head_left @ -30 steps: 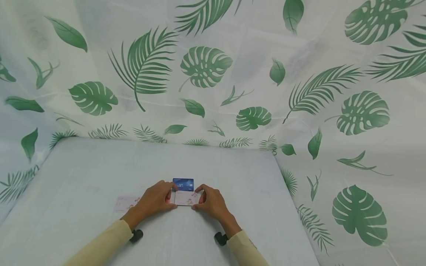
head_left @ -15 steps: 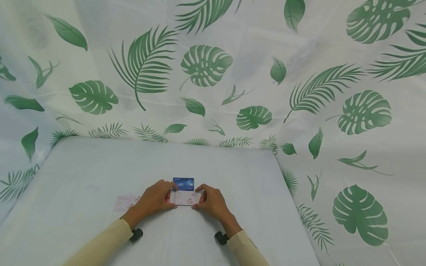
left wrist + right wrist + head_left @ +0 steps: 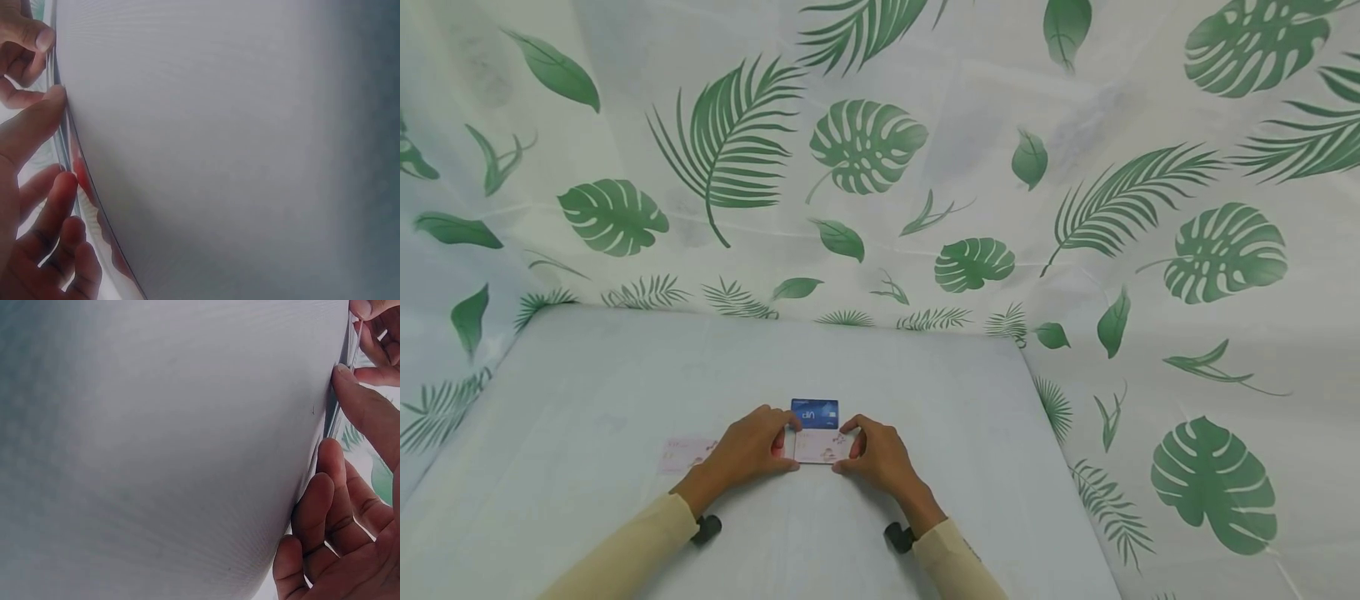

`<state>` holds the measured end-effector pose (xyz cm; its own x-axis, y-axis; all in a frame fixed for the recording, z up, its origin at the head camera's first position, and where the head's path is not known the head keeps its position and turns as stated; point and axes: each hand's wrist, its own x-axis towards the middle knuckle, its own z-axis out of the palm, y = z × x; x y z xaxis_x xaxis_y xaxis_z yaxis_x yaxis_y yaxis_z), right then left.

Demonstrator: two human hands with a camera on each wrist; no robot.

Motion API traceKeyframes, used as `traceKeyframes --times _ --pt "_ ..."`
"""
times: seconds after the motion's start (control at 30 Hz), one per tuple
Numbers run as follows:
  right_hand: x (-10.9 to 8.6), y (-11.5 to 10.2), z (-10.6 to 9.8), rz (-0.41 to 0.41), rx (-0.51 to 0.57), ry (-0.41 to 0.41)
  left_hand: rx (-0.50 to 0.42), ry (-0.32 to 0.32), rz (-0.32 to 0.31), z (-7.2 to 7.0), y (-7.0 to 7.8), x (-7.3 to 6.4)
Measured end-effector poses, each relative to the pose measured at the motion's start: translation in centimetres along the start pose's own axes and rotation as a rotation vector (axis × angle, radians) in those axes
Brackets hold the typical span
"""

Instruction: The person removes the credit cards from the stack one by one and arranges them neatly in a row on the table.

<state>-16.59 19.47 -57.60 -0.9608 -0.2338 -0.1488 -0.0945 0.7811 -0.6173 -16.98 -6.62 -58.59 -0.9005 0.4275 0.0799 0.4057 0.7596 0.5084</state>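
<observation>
Up on the head view, here's the left hand (image 3: 745, 452), thumb and forefinger curled onto one end of a pale pink slip (image 3: 816, 447), with the right hand (image 3: 880, 457) pinching the other end! The slip sits between them at the white table (image 3: 805, 533), and right along its far edge, a blue card (image 3: 815, 414) reading VIP upside down; tucked inside or merely against it, hard to tell. A second slip (image 3: 682, 455) lies beside the left wrist, partly covered.

Left wrist view: left thumb and fingertips along a thin edge, right fingers up in the corner. Right wrist view: right thumb and fingertips at the edge, table filling most of it.
</observation>
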Motion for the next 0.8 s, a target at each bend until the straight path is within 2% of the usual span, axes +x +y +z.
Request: traceKeyframes --times 0.3,0.8 --pt "-0.14 0.11 0.02 0.006 -0.003 -0.005 -0.005 -0.035 -0.033 -0.16 0.36 -0.05" --pt "-0.76 0.12 -0.41 0.001 -0.001 -0.008 0.024 -0.010 0.022 0.13 0.42 -0.42"
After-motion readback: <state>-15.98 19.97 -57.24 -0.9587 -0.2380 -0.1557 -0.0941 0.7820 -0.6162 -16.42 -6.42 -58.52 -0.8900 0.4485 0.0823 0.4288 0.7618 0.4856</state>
